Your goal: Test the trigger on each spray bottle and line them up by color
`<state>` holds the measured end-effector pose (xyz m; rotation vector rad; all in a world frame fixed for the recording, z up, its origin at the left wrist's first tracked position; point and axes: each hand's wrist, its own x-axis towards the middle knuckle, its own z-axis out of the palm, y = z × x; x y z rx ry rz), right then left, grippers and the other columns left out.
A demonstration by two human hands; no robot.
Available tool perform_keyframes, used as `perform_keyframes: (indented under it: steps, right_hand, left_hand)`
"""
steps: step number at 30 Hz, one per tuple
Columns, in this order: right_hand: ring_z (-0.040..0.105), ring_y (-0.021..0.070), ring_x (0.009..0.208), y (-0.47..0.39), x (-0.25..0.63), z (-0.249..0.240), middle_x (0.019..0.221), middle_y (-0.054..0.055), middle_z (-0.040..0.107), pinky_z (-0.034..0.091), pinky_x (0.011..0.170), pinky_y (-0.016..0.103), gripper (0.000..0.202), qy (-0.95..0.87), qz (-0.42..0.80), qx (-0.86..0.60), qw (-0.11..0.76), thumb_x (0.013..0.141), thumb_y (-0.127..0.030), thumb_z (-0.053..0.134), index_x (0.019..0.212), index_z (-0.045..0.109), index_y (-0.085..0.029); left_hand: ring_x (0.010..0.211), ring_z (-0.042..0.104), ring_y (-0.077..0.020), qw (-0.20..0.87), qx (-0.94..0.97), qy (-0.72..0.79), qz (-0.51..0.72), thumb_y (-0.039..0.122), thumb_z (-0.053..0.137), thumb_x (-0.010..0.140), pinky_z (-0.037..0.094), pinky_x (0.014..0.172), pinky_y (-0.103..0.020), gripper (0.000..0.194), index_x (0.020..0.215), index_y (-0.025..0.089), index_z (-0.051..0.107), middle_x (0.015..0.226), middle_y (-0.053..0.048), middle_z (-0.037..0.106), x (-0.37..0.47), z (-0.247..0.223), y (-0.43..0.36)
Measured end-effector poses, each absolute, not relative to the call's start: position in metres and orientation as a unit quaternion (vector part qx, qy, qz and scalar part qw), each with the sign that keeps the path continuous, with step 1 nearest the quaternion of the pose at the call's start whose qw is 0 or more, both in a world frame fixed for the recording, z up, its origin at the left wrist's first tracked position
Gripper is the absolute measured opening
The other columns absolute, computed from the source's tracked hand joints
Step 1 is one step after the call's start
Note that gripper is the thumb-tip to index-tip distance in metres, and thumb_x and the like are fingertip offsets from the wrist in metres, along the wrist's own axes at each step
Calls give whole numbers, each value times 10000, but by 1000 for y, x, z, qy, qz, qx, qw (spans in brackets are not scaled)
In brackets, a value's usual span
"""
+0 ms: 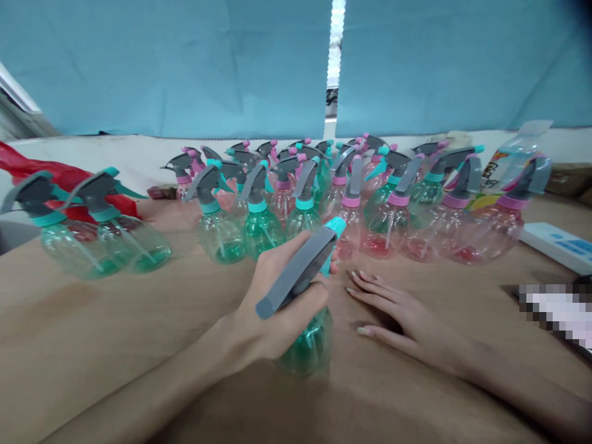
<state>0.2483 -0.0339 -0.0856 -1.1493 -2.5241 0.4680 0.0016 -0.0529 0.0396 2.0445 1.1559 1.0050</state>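
My left hand (282, 308) is wrapped round the neck of a green spray bottle (308, 348) with a grey and turquoise spray head, in the middle of the view. The bottle's neck is hidden by the fingers. Green liquid shows in its lower part. To the right, my right hand (402, 314) rests palm down on the wooden table (185, 345), fingers spread and holding nothing. Just beyond the hands stand several spray bottles, green ones (222, 237) with turquoise collars and pink ones (383, 231) with pink collars.
Two green spray bottles (134, 243) stand at the left, before a red plastic bag (92, 185). At the right are a large clear bottle (513, 157), a white device (557, 243) and a phone (559, 314). A blue curtain (185, 68) hangs behind.
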Motion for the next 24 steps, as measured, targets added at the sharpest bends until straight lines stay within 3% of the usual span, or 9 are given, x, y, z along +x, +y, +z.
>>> perform_keyframes:
  steps: [9, 16, 24]
  right_hand:
    - [267, 278, 1418, -34, 246, -84, 1539, 69, 326, 291, 1130, 520, 594, -890, 141, -402, 162, 931, -524, 496, 1449, 403, -249]
    - [342, 276, 1389, -47, 230, -59, 1529, 89, 361, 328, 1116, 498, 637, -885, 176, -409, 135, 929, -548, 474, 1465, 371, -219]
    - [546, 296, 1223, -65, 188, -25, 1348, 100, 578, 468, 984, 464, 612, -872, 245, -377, 196, 870, -542, 574, 1381, 430, -238]
  left_hand:
    - [586, 433, -130, 282, 747, 438, 413, 196, 460, 752, 360, 565, -279, 46, 773, 233, 443, 659, 53, 463, 6, 38, -56]
    - [690, 554, -164, 289, 743, 433, 421, 184, 480, 730, 439, 648, -292, 133, 853, 225, 510, 695, 35, 526, 6, 30, -52]
    - [543, 385, -102, 280, 745, 414, 441, 135, 467, 703, 347, 517, -239, 231, 914, 197, 539, 621, 70, 454, -2, 30, -55]
